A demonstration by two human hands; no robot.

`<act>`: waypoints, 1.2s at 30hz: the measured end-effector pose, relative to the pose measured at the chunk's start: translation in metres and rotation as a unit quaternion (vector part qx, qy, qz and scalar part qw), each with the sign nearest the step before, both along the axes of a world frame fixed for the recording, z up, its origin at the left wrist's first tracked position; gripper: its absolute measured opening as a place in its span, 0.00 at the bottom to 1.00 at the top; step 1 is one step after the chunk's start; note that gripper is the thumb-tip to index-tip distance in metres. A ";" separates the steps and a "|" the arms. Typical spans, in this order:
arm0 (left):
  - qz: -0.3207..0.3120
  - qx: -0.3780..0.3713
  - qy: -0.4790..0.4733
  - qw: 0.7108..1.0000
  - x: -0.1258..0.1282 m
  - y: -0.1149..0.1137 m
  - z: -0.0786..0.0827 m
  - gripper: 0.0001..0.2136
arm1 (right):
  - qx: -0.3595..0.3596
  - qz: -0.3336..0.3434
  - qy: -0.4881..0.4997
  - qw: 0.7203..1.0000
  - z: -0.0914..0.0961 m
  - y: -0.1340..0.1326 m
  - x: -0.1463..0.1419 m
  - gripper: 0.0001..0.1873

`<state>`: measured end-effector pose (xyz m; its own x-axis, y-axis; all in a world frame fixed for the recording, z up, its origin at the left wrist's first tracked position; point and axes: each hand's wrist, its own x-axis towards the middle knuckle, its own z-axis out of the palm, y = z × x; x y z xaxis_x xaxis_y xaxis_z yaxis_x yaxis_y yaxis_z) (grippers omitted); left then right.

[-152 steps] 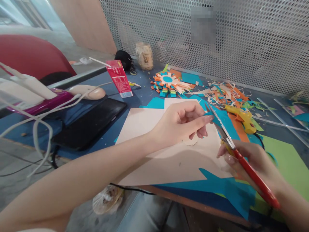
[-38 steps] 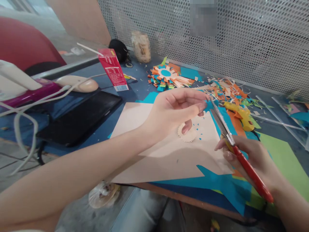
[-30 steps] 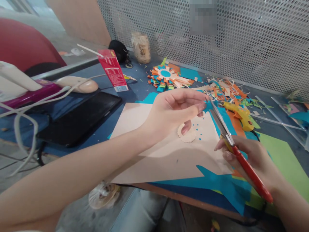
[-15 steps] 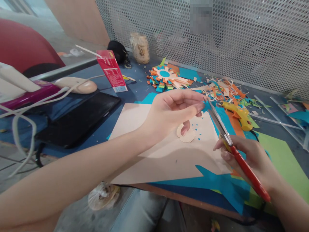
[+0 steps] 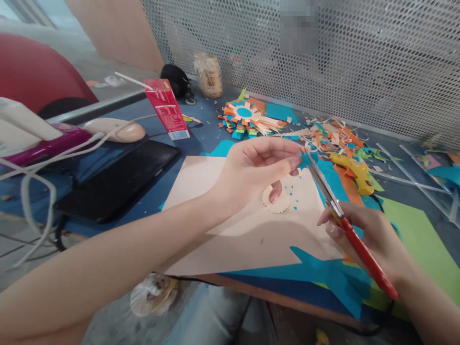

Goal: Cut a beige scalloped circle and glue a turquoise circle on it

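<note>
My left hand (image 5: pixel 257 167) pinches a small blue paper piece (image 5: pixel 306 160) between thumb and fingertips; most of it is hidden behind them. In my right hand (image 5: pixel 373 235) is a pair of scissors (image 5: pixel 329 194) with red handles, its blade tips close to the blue paper. Below my left fingers a cream paper disc with a toothed edge (image 5: pixel 280 207) lies on a cream paper sheet (image 5: pixel 230 249). Tiny blue clippings (image 5: pixel 295 208) are scattered beside the disc.
A layered paper flower (image 5: pixel 244 112) and a heap of paper scraps (image 5: pixel 334 134) lie at the back. The yellow glue gun (image 5: pixel 354 172) rests right of the sheet, near green paper (image 5: pixel 420 225). Leftward are a black phone (image 5: pixel 118 182), a red drink carton (image 5: pixel 167 110) and white cables (image 5: pixel 50 211).
Both hands stay almost in place. The scissors have shifted very slightly at the blue paper's edge, and the whole view has moved a little.
</note>
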<state>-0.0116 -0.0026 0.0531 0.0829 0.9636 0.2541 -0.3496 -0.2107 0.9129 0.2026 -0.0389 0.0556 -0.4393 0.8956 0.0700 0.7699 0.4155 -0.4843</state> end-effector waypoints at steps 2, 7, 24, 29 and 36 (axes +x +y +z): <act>-0.008 -0.008 -0.012 1.000 0.000 0.000 0.000 0.05 | 0.013 -0.003 -0.008 1.000 -0.002 -0.001 0.001 0.17; -0.027 -0.013 -0.020 0.999 0.000 0.000 -0.001 0.05 | 0.020 -0.010 -0.012 1.000 -0.006 -0.001 0.004 0.17; -0.080 -0.023 -0.028 0.996 0.001 -0.001 -0.006 0.07 | 0.035 -0.035 0.003 0.999 -0.015 0.002 0.002 0.19; -0.093 -0.016 -0.012 0.995 0.001 -0.002 -0.006 0.10 | 0.048 -0.039 -0.004 0.998 -0.018 0.002 0.003 0.19; -0.047 0.081 0.063 0.994 -0.002 0.000 -0.004 0.08 | 0.035 -0.033 0.003 0.999 -0.015 0.002 0.001 0.19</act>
<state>-0.0133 -0.0023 0.0490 0.2116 0.8978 0.3861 -0.2587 -0.3295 0.9080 0.2032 -0.0367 0.0404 -0.3790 0.9154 0.1360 0.7941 0.3971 -0.4601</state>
